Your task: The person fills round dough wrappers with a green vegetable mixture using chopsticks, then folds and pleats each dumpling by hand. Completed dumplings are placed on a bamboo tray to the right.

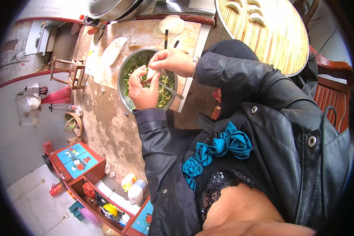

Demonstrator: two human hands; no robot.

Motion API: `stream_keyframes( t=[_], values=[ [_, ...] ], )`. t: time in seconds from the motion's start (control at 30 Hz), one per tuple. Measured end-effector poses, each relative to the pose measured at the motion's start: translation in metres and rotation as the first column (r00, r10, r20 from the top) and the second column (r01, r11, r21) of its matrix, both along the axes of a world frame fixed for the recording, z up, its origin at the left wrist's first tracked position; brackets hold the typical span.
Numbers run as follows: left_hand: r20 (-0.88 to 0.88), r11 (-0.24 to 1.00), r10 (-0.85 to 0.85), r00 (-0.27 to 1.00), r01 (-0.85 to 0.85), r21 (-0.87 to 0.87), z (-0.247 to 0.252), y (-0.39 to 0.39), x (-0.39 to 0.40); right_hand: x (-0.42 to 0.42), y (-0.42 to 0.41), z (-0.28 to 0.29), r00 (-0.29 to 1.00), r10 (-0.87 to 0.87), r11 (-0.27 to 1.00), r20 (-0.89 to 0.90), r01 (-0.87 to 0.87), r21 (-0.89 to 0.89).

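Over a metal bowl (120, 97) of chopped green filling (165, 96), both my hands hold a folded dumpling (151, 73) of pale dough. My left hand (143, 93) supports it from below. The thumb and fingers of my right hand (172, 61) pinch its upper edge. A metal spoon handle (175, 93) leans out across the bowl's rim. Dark chopsticks (166, 39) show behind my right hand, their lower ends hidden. Beyond the bowl lie a thin wooden rolling pin (140, 47), a stack of round wrappers (171, 25) and a long pale piece of dough (114, 50).
A floured wooden board (191, 31) carries the bowl and dough. Several shaped dumplings (256, 19) sit on a round slatted tray (271, 47) to my right. Metal pans (112, 8) stand beyond the board. A wooden stool (72, 73), red cabinet (91, 165) and wooden chair (332, 97) are around.
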State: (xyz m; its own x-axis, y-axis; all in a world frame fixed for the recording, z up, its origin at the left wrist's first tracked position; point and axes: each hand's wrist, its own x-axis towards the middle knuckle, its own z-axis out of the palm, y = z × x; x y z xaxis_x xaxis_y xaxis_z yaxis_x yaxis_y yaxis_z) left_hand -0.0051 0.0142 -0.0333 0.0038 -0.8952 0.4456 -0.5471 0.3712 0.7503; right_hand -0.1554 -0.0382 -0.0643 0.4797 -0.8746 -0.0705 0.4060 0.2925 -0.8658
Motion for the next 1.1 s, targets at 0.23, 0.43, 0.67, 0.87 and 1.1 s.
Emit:
stream_keyframes(
  t=[0.23, 0.43, 0.67, 0.87, 1.1],
  values=[
    [-0.042, 0.999, 0.039, 0.998, -0.041, -0.036, -0.004, 0.003, -0.007, 0.0, -0.001, -0.007, 0.985, -0.008, 0.992, 0.174, -0.015, 0.127],
    [-0.07, 0.997, 0.065, 0.995, -0.067, -0.033, -0.008, 0.006, -0.004, 0.001, 0.0, -0.003, 0.999, 0.008, 1.0, 0.05, -0.01, 0.029],
    [0.064, 0.995, 0.077, 0.995, -0.073, -0.064, 0.0, 0.006, -0.006, -0.003, 0.006, 0.01, 0.999, -0.021, 0.983, -0.036, 0.014, -0.183],
    [-0.024, 0.995, 0.077, 0.997, -0.079, -0.06, 0.002, 0.005, -0.01, -0.005, 0.003, 0.008, 0.996, -0.005, 0.986, -0.088, -0.01, -0.166],
    [-0.064, 0.992, 0.077, 0.995, -0.083, -0.1, -0.001, 0.007, -0.01, 0.001, 0.004, 0.001, 0.997, -0.038, 0.999, 0.068, 0.036, 0.033]
  ],
)
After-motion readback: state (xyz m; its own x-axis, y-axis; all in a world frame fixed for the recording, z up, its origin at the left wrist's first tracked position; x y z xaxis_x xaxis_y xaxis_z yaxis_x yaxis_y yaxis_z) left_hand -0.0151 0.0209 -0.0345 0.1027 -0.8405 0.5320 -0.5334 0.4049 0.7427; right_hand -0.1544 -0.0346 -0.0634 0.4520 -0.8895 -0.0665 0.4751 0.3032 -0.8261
